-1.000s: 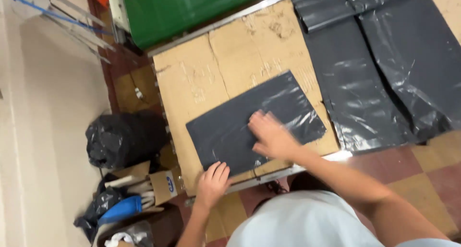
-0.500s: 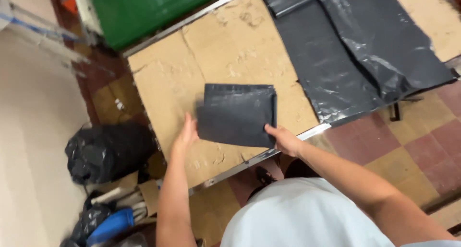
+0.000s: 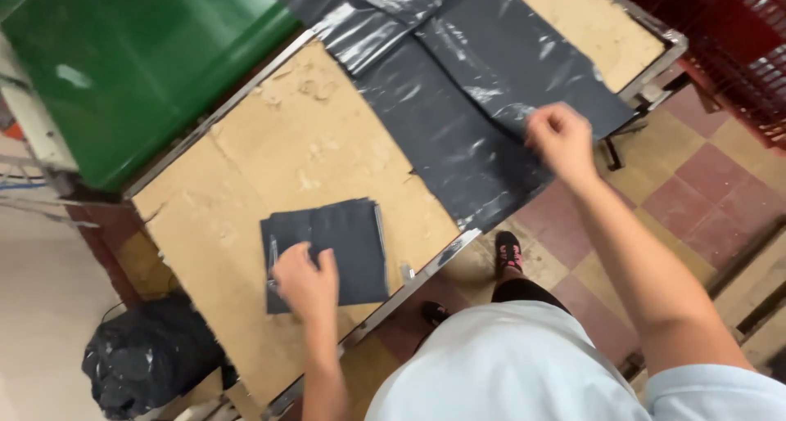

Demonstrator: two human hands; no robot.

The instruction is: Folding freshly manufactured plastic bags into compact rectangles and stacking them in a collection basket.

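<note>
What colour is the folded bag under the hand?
Dark grey, almost black: the folded bag under the left hand, seen in the head view.

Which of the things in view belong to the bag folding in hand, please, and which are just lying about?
In hand:
- folded dark grey plastic bag under the left hand
- flat unfolded grey bags at the right hand
- worn board worktable

Lying about:
- green bin
- full black rubbish bag on the floor
- red crate

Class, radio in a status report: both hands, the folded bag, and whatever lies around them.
Left hand flat on folded dark bag. Right hand closed on edge of unfolded bags. Worn board tabletop between them; nothing in the way.
</note>
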